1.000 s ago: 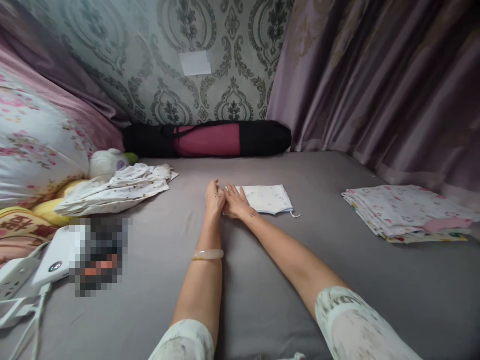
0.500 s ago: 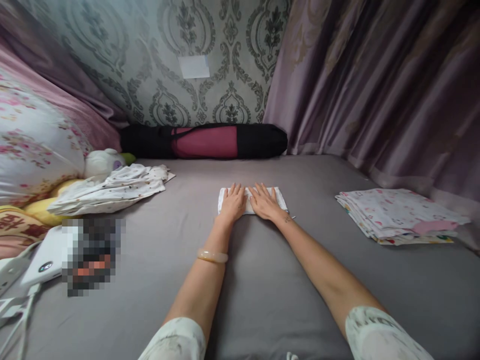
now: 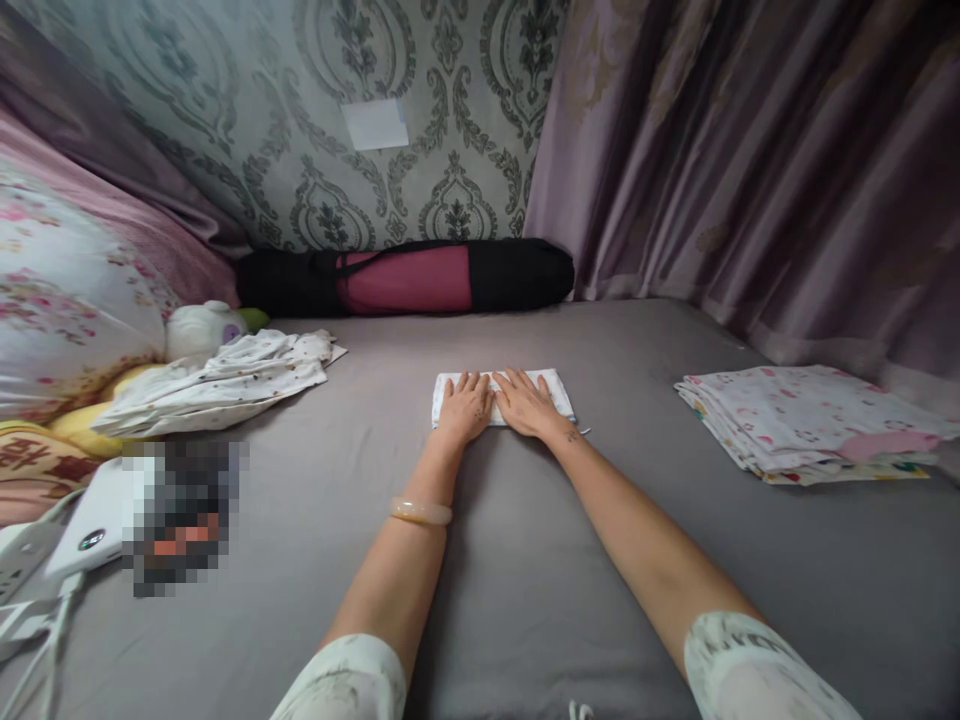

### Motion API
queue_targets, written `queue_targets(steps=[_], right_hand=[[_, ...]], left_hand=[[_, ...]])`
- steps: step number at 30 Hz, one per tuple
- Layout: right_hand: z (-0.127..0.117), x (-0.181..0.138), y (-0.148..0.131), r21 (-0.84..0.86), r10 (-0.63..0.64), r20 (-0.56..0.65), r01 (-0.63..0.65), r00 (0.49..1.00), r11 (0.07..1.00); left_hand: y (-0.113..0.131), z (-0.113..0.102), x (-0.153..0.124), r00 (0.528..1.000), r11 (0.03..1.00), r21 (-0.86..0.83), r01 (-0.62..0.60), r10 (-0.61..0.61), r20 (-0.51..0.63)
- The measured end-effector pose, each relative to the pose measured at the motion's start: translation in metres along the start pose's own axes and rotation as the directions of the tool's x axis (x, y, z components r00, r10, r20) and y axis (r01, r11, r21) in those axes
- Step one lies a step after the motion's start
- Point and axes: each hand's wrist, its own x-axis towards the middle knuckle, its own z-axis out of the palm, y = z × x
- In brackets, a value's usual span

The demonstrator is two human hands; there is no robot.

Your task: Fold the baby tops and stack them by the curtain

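Observation:
A small folded white cloth (image 3: 559,393) lies on the grey bed sheet (image 3: 525,560) in the middle of the view. My left hand (image 3: 465,406) rests flat on its left half, fingers stretched out. Beside it, my right hand (image 3: 527,403) presses flat on the middle of the cloth, fingers spread. The two hands sit side by side, almost touching. A pale bangle (image 3: 421,512) circles my left wrist.
A stack of folded printed cloths (image 3: 806,422) lies at the right. Crumpled white clothing (image 3: 225,378) and a plush toy (image 3: 199,329) lie at the left by floral pillows (image 3: 67,300). A black and red rolled bag (image 3: 409,278) lies along the wall. White power strip (image 3: 45,560) at the lower left.
One second ago both hands were pinched together at the cloth's left edge. They then folded it narrower and laid flat on top. Since half a second ago they have hardly moved.

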Motion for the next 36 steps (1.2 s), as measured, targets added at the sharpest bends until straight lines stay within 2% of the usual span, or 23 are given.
queue_targets(steps=[4,8,13,18,22,28,33,36], right_hand=[[-0.004,-0.002,0.004,-0.021,0.047,-0.051,-0.048,0.998,0.999],[0.001,-0.002,0.007,-0.025,0.075,0.001,-0.075,0.997,0.997],[0.002,-0.002,0.006,-0.012,0.076,0.000,-0.076,0.997,0.997],[-0.006,-0.004,0.012,-0.036,0.102,-0.038,-0.103,0.994,0.994],[-0.003,-0.004,0.016,-0.043,0.142,0.005,-0.142,0.990,0.989],[-0.001,-0.004,0.017,-0.027,0.151,0.029,-0.150,0.988,0.988],[-0.008,-0.004,0.026,-0.018,0.207,-0.053,-0.208,0.977,0.978],[-0.006,-0.004,0.032,-0.035,0.239,-0.032,-0.240,0.970,0.970]], left_hand=[[-0.002,-0.002,0.000,0.997,0.999,0.025,0.041,-0.040,-0.062],[-0.005,0.000,0.000,0.998,0.997,0.041,0.060,-0.059,-0.022],[-0.005,0.001,-0.001,0.998,0.997,0.061,0.048,-0.045,-0.035],[-0.005,-0.003,-0.003,0.985,0.991,0.051,0.127,-0.119,-0.127],[-0.009,-0.001,-0.003,0.979,0.981,0.043,0.188,-0.184,-0.083],[-0.010,-0.001,-0.003,0.981,0.981,0.033,0.190,-0.188,-0.054],[-0.015,-0.006,-0.004,0.955,0.962,0.004,0.272,-0.270,-0.125],[-0.020,-0.005,-0.004,0.946,0.951,-0.011,0.310,-0.309,-0.093]])
